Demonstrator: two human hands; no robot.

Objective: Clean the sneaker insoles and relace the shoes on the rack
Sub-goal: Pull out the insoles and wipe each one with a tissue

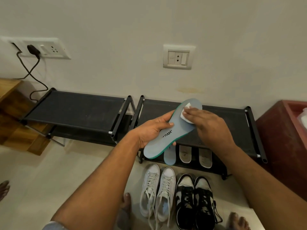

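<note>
My left hand (153, 130) grips a pale blue insole (178, 128) with a green edge, held tilted above the right black shoe rack (232, 117). With straight fingers, my right hand (209, 125) presses a white wipe (186, 112) onto the insole's toe half. Three more insoles lie on the rack's lower shelf: a blue one (170, 156) and two beige ones (185, 153) (205, 157). On the floor in front stand a pair of white sneakers (157, 191) with loose laces and a black-and-white pair (195, 201).
A second black rack (74, 112) stands to the left, beside a wooden piece (11, 117). A red-brown cabinet (282, 138) is at the right. A charger cable (31, 75) hangs from a wall socket. My bare feet (126, 203) show near the sneakers.
</note>
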